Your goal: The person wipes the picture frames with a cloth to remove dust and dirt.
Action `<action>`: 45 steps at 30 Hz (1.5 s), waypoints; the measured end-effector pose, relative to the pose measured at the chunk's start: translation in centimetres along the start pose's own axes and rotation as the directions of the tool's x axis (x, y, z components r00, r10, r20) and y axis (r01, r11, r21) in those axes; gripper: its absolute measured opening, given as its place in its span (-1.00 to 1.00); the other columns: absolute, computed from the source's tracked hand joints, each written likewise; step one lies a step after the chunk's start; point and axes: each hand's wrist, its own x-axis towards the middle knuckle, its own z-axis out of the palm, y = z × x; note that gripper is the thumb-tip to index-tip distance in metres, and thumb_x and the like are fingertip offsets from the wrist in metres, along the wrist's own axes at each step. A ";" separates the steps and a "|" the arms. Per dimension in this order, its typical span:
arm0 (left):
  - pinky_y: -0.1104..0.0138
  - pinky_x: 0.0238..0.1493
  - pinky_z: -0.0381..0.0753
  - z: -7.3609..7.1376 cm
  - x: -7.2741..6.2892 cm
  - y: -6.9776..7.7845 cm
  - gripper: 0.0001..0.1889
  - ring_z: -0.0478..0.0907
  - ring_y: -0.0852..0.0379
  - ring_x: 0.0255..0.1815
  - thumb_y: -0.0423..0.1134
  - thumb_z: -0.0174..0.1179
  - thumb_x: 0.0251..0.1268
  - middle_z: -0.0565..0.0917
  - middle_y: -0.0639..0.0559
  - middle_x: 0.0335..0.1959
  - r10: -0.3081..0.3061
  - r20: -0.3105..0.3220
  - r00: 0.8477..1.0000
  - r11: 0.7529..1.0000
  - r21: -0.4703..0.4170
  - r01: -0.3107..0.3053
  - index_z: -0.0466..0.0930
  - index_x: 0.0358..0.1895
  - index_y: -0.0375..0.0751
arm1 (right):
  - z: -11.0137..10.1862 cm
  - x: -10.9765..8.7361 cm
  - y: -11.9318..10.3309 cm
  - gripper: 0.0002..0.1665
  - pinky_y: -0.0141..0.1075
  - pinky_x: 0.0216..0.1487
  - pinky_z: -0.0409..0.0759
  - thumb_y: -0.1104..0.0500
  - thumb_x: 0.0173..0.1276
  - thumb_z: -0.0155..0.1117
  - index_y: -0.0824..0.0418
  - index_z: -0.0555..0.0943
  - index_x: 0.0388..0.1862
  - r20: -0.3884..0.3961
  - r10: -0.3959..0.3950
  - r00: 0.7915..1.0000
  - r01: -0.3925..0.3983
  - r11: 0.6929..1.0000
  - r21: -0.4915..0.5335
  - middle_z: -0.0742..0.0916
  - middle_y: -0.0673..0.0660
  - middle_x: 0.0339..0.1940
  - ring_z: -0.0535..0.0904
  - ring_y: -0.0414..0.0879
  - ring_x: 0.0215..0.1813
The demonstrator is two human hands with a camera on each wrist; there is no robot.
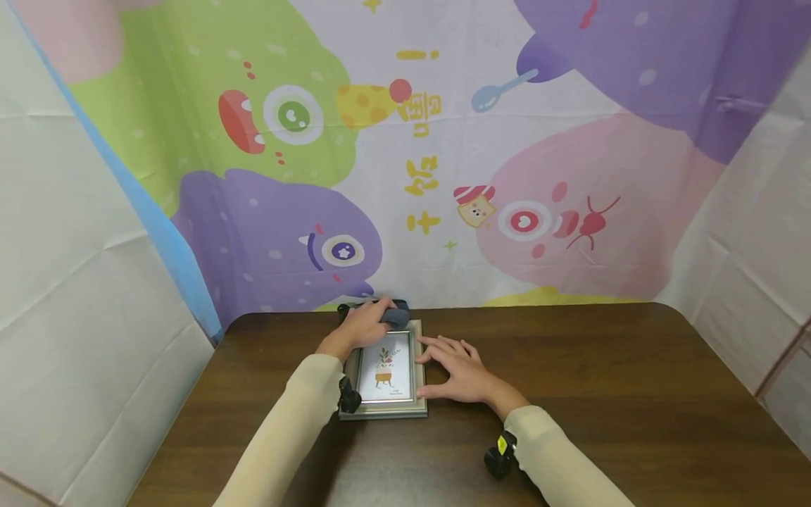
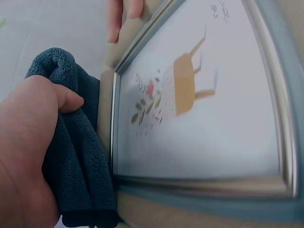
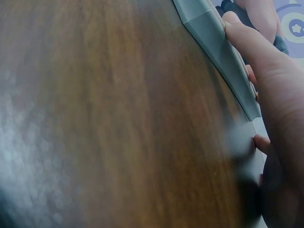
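Dark brown wooden table (image 1: 589,380), seen from the head; a silver-toned picture frame (image 1: 421,373) lies face up on it, near the far edge and just left of the middle of our view. Inside its inner metallic rim we see a white print (image 1: 370,377): an orange-brown planter on legs, leafy stems, a reddish bloom, small lettering in the lower right corner.

Left hand (image 1: 366,325) reaches to the frame's far end and grips a dark blue plush cloth (image 2: 71,156). From the left wrist we note the thumb bent over a fold, the cloth bunched in the grasp and lying against the frame's border.

Right hand (image 1: 456,370) is at the frame's right side, fingers spread and thumb apart from them, nothing clasped. Thumb tip touches the frame's edge in the right wrist view; other fingertips show farther along that same side.

Both arms wear cream sleeves (image 1: 285,415), a small black wrist camera (image 1: 349,396) at the left cuff and another at the right.

Behind the table we record a cartoon backdrop (image 1: 456,148) with green, purple and pink one-eyed creatures and yellow characters; pale sheets (image 1: 70,232) hang on either side.
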 end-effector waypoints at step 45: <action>-0.22 0.52 0.45 0.3 0.0 -0.5 -0.58 0.72 -0.09 0.28 -0.24 0.23 0.50 0.83 -0.04 0.27 -0.008 0.021 1.000 1.000 0.021 0.008 0.59 0.31 0.30 | -0.1 -0.1 0.1 -0.37 0.64 0.74 -0.11 -0.34 0.44 0.57 -0.20 0.68 0.38 0.000 -0.005 1.000 0.005 1.000 0.001 0.33 -0.02 0.91 0.10 0.39 0.91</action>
